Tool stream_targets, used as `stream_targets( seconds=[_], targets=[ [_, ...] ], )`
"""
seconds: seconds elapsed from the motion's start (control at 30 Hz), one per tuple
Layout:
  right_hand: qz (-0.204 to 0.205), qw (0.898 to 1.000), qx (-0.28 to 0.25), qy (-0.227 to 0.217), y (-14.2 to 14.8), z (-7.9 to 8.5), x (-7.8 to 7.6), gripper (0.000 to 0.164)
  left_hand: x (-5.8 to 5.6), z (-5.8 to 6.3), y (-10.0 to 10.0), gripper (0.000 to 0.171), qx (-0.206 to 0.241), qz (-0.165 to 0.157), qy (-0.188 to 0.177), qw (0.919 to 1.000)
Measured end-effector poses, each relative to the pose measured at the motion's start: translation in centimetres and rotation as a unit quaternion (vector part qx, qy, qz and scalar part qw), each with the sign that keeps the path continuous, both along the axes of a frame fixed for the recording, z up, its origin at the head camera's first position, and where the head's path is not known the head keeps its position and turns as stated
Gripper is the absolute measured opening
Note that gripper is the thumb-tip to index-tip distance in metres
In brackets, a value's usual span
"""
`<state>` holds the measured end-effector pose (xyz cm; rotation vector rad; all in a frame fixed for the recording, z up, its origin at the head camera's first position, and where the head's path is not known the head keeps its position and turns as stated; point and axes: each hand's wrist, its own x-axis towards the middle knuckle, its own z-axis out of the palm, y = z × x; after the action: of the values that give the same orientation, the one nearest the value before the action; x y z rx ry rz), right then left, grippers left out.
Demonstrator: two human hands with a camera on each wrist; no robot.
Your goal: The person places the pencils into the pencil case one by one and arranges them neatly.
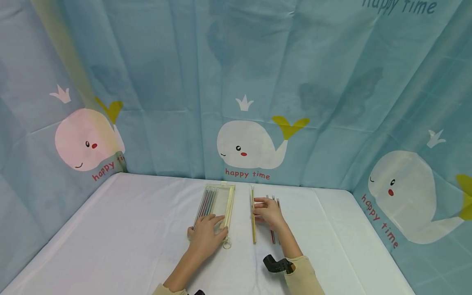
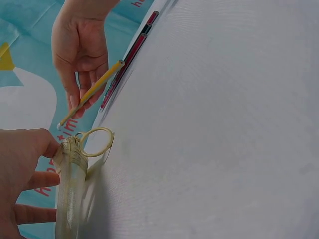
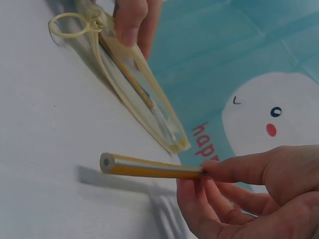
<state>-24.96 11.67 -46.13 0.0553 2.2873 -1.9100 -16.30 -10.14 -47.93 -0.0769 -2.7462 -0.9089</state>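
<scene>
A pale yellow see-through zip pencil case [image 1: 229, 205] lies on the white cloth with several pencils [image 1: 206, 203] showing inside along its left side. My left hand [image 1: 206, 235] grips the near part of the case, fingers spread over it; in the right wrist view the thumb and fingers hold its side. A pull ring [image 2: 98, 142] hangs at the case's near end. To the right of the case, my right hand [image 1: 268, 213] pinches a yellow pencil [image 3: 149, 168] between thumb and fingers; its flat unsharpened end faces the right wrist camera.
Red-and-black pencils [image 1: 273, 237] lie side by side on the cloth, partly hidden under my right hand. The white-covered table [image 1: 110, 237] meets a blue curtain [image 1: 155, 82] printed with whales at the back and sides. A black wrist mount [image 1: 276, 264] sits at my right sleeve.
</scene>
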Motion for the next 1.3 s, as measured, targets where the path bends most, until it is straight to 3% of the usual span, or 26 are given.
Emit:
stream_targets(
  seconds=[0.27, 0.83, 1.3],
  targets=[
    [-0.002, 1.000, -0.019, 0.016, -0.7, -0.2, 0.1, 0.045, 0.1, 0.1, 0.1, 0.037, -0.004, 0.000, 0.004, 1.0000],
    [0.005, 0.999, -0.002, 0.052, -2.3, -0.9, 0.6, 0.042, -0.1, 0.0, 0.1, 0.037, -0.008, 0.006, -0.008, 0.9999],
    [0.023, 0.998, 0.023, 0.053, -3.2, -1.2, 0.7, 0.038, -0.1, -0.3, 0.0, 0.038, -0.005, 0.004, -0.008, 0.9999]
  ],
)
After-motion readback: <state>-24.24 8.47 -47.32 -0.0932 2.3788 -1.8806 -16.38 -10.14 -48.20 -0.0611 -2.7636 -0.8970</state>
